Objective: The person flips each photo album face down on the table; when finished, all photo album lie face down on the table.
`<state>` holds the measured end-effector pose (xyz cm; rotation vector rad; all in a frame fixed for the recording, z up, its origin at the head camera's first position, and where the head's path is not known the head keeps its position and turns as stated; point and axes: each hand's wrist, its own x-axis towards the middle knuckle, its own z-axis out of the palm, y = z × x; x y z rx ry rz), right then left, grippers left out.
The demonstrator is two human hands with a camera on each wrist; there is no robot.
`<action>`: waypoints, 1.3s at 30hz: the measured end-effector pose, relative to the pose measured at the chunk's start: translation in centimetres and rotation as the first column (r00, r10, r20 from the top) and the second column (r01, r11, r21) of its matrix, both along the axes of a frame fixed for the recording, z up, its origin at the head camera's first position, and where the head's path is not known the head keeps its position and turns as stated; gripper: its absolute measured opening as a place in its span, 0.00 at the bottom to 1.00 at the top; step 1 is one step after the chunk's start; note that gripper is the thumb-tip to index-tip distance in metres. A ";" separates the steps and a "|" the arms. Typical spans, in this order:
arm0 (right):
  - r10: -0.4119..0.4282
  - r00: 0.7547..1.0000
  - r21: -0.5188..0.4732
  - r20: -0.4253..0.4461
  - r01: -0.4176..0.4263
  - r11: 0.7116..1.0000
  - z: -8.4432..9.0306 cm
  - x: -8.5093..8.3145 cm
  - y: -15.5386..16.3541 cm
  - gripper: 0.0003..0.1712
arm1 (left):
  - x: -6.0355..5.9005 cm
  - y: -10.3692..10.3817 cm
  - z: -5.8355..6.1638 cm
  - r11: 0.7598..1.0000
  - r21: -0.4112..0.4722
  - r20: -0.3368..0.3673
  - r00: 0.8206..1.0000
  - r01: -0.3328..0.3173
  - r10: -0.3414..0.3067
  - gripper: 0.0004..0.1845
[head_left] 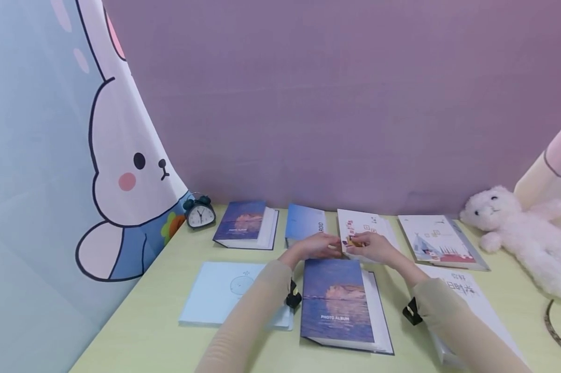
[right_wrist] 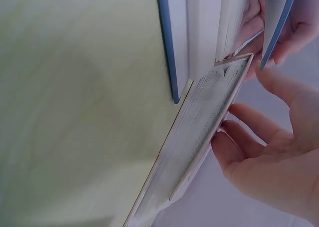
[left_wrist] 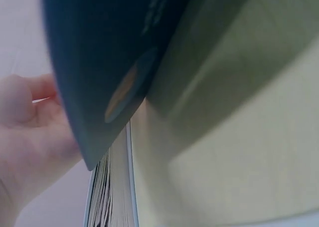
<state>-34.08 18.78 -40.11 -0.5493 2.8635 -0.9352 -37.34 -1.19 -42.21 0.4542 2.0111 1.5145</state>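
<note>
Head view: "PHOTO ALBUM" printed on blue album [head_left: 338, 305] lying on desk [head_left: 145, 331]. Right hand [head_left: 376, 247] pinching white album [head_left: 362, 230]; left hand [head_left: 315, 246] alongside, grip unclear.

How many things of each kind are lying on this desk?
Albums or books: 7, for example the dark blue photo album nearest the person's hands
Alarm clock: 1
Plush toy: 1
Dark cord or hoop at the right edge, only partly seen: 1
Total: 10

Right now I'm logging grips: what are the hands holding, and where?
Both the left hand and right hand meet over a small yellowish item; the exact hold cannot be told.
</note>
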 end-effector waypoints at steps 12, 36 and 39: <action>0.090 0.987 0.047 -0.136 -0.085 0.995 -0.2 0.4 0.5 0.31 | 0.0 0.4 -0.1 0.999 0.036 0.034 0.999 -0.028 0.027 0.25; -0.122 0.973 -0.067 -0.196 0.111 0.992 0.3 0.2 0.4 0.37 | 0.0 0.7 1.2 0.986 0.141 -0.090 0.990 -0.092 0.105 0.22; -0.134 0.969 -0.072 -0.206 0.122 0.990 0.2 0.1 0.5 0.37 | 0.3 0.6 1.5 0.983 0.161 -0.063 0.993 -0.090 0.102 0.21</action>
